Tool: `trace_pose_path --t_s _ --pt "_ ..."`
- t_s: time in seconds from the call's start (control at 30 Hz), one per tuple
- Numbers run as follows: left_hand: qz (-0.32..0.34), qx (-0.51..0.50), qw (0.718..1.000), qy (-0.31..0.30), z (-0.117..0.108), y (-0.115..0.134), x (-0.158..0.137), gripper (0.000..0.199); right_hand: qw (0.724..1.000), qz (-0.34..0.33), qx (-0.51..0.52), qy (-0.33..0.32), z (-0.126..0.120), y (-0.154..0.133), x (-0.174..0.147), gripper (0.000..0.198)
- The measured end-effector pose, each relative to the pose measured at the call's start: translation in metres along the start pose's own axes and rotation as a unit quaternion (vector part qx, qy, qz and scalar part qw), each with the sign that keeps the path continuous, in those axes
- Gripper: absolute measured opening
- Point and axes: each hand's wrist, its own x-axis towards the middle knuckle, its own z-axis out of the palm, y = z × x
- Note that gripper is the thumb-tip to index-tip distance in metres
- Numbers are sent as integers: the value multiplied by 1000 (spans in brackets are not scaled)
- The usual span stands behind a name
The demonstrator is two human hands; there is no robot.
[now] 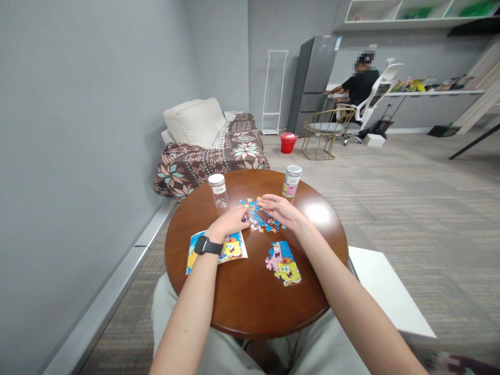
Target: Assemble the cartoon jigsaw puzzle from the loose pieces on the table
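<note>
A loose pile of jigsaw puzzle pieces [266, 225], blue, pink and yellow, lies on the round brown table [242, 302]. At the pile's left edge is my left hand [231, 221], its fingers curled in; whatever they hold is too small to make out. My right hand [282, 209] is over the pile's right side, fingers stretched out and nothing visible in them. Closer to me lies a joined puzzle section [285, 264] showing a pink and a yellow cartoon figure. Under my left wrist, a printed picture sheet [234, 249] is partly covered.
A clear jar with a white lid [220, 194] stands at the table's back left, and a printed can [291, 182] at the back right. Beyond are a covered daybed [246, 148], a red bin [288, 142], a gold-framed chair [328, 130] and a seated person [361, 86].
</note>
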Motion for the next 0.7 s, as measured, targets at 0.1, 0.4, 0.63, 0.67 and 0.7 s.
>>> trace_pose_path --t_s 0.1,0.4,0.63,0.67,0.7 --pt "1 1 1000 2 1 -1 1 10 1000 9 8 5 0 0 -1 34" --pt "15 -1 1000 8 4 -5 3 8 997 63 15 36 -1 -3 -4 30" --pt "16 -9 1000 8 3 -3 3 6 1000 28 4 -1 -1 -1 -1 27" --pt "15 -9 1000 7 3 -3 3 7 1000 29 8 -2 -1 0 -1 28" --pt "14 -8 1000 6 3 -3 3 7 999 30 13 -1 -1 0 -1 30"
